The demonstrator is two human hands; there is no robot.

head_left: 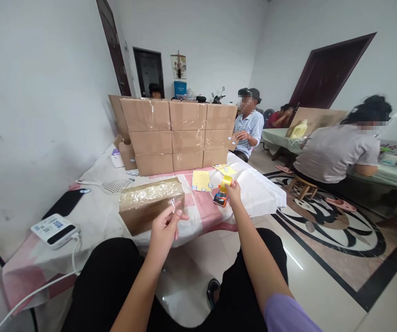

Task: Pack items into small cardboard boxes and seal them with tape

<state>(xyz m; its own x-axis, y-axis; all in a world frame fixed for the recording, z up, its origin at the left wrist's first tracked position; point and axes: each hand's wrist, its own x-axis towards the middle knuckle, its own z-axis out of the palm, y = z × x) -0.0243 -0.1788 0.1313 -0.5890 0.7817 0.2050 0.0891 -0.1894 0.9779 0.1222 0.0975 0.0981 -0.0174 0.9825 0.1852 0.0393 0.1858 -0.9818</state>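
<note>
A taped brown cardboard box (148,204) lies on the cloth-covered table (101,216) in front of me. My left hand (165,228) is at the box's near right corner, its fingers pinched on a strip of clear tape (174,206) there. My right hand (233,192) reaches out further right and grips a tape dispenser (223,190) with a yellowish roll and an orange and black body, resting on the table.
A stack of taped cardboard boxes (177,136) stands at the table's far side, with yellow sheets (201,180) before it. A white device with cable (55,229), a black phone (66,203) and a swatter (115,186) lie left. Other people sit behind and at a green table (385,173) right.
</note>
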